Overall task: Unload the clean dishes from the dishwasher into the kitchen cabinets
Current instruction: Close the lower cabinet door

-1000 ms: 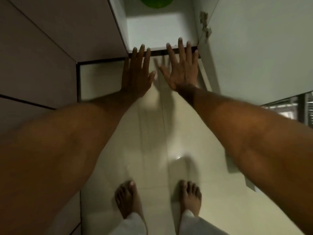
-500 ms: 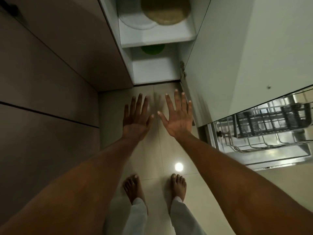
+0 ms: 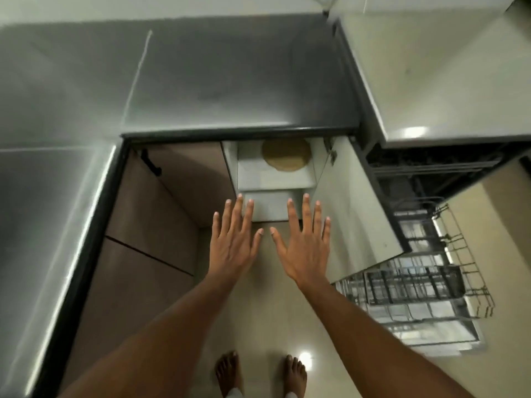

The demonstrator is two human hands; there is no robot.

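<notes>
On the far left runs a grey countertop (image 3: 201, 81), with brown cabinet fronts (image 3: 149, 225) below it, one bearing a black handle (image 3: 150, 165). Next comes the open cabinet (image 3: 273, 182), two white shelves showing, and on the upper one lies one round tan disc (image 3: 286, 153), board or plate I cannot tell. In front of it, the left hand (image 3: 232, 248) and right hand (image 3: 304, 251) hover palms down side by side, fingers straight and spread, holding nothing. Right of them stands the open cabinet door (image 3: 353, 211), and beyond it the dishwasher (image 3: 431, 173) with its lower rack (image 3: 416, 282) pulled out over the floor.

That one rack looks bare of dishes (the wire and the blur may hide something small), so the unloading seems near done or finished. Any dish left would likely be stiff, breakable and slick if damp; take it by the rim with thumb on top and fingers beneath, and lift it straight up out of the tines
</notes>
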